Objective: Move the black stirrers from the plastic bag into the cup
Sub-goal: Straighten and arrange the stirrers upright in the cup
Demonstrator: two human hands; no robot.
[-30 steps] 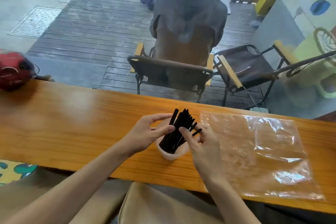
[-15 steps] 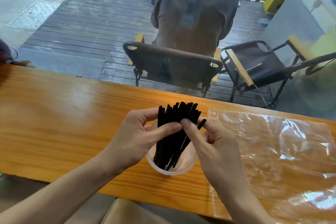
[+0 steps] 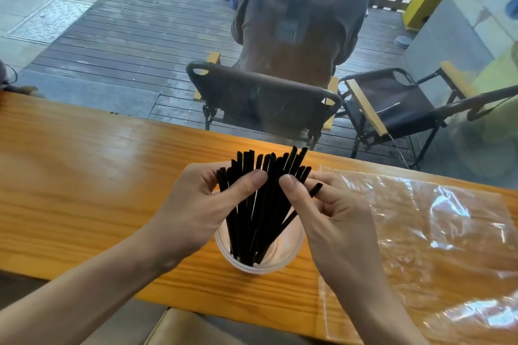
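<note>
The black stirrers (image 3: 259, 204) stand as a fanned bundle in the cup (image 3: 260, 262), with their lower ends at the bottom of the cup and their upper ends spread above both hands. The left hand (image 3: 196, 213) holds the left side of the bundle, thumb pressed on the front and fingers behind. The right hand (image 3: 333, 221) pinches the right side in the same way, and one stirrer sticks out between its fingers. The stirrers are thin, flat, matte strips. The cup is round and of translucent whitish plastic. It stands on the glossy orange wooden surface (image 3: 84, 176). The plastic bag (image 3: 434, 246) lies flat just to the right, clear and wrinkled, partly under the right wrist.
</note>
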